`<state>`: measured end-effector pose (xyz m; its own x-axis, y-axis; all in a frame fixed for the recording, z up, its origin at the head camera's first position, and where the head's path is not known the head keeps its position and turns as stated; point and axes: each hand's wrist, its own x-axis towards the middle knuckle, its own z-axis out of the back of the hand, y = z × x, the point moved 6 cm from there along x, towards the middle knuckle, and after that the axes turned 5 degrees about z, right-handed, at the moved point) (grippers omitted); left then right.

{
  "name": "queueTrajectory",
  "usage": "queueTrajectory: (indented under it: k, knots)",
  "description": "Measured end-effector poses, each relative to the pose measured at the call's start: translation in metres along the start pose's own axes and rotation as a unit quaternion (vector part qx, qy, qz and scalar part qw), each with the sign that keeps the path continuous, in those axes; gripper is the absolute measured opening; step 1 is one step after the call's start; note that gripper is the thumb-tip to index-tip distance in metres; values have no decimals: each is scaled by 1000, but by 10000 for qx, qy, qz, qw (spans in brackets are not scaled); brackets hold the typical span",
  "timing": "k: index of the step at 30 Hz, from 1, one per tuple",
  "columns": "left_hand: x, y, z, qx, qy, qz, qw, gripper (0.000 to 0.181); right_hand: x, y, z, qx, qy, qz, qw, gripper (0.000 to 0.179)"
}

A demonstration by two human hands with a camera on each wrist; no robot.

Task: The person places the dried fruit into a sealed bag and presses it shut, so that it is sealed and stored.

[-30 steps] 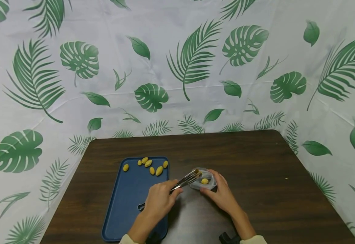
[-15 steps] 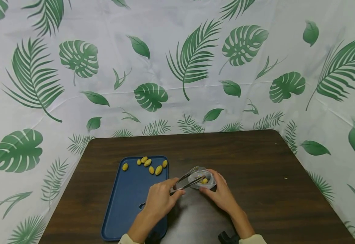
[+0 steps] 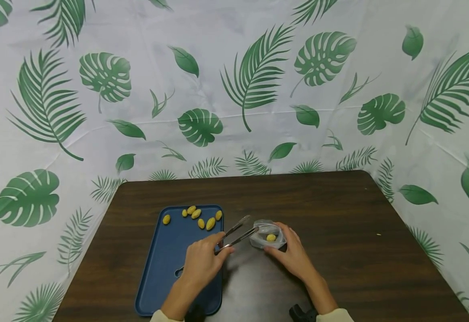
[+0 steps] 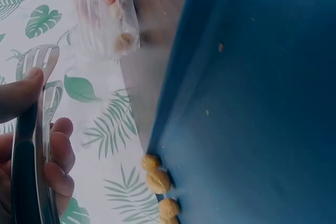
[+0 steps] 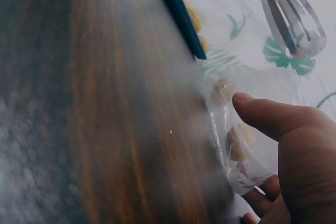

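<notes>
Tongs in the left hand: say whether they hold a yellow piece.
No, in the head view the tongs in the left hand have nothing between their parted tips.

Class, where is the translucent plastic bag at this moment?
In the head view, the translucent plastic bag is held in the right hand, right of the blue rectangular tray, beside the silver metal tongs.
</notes>
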<state>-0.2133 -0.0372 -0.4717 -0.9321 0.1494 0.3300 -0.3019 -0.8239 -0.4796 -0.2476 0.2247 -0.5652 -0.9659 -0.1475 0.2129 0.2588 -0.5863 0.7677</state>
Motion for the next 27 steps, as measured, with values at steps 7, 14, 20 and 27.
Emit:
queueTrajectory:
  k: [7, 14, 20, 27]
  knots:
    - [-2, 8, 2, 6, -45, 111, 9999, 40, 1, 0, 0, -51, -32, 27, 10000, 79]
    - [-2, 15, 6, 18, -108, 247, 9996, 43, 0, -1, -1, -60, -34, 4, 10000, 78]
    - [-2, 21, 8, 56, -167, 365, 9992, 43, 0, -1, -1, -26, -9, -41, 10000, 79]
    - [-3, 25, 11, 57, -262, 469, 9985, 41, 0, -2, 0, 17, 22, -72, 10000, 80]
